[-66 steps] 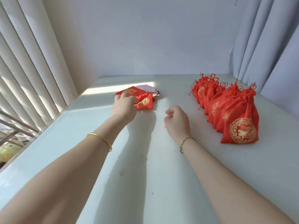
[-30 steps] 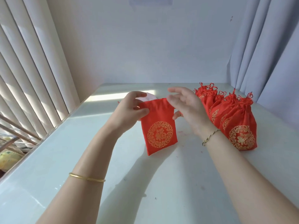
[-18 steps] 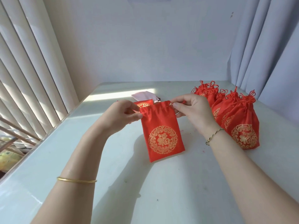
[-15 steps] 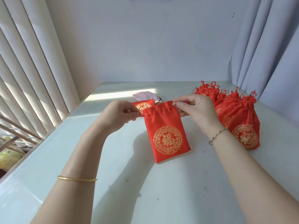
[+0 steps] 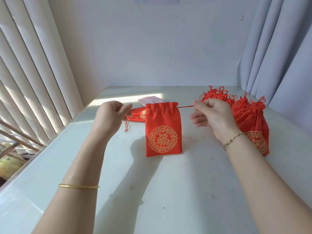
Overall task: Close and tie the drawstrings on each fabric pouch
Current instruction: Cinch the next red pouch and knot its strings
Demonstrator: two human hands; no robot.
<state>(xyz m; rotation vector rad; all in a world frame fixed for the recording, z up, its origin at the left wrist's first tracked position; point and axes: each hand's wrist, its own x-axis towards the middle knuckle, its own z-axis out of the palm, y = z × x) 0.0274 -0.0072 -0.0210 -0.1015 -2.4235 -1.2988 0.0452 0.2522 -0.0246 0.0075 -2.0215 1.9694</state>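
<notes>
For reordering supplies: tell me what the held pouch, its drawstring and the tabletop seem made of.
Held pouch: satin-like fabric, likely synthetic; it shines in the light and gathers in soft folds at the top; gold emblem, printed or woven. Drawstring: thin red cord, fibre unclear. Tabletop: hard, smooth, pale, faintly glossy; glass or laminate, cannot tell.

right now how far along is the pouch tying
Done: the row of tied pouches on the right. In hand: a red pouch, its top gathered, left hand and right hand pinching its drawstrings outward; no knot yet. Left: at least one flat pouch behind it, its string loose. A pink item behind is unclear.
</notes>
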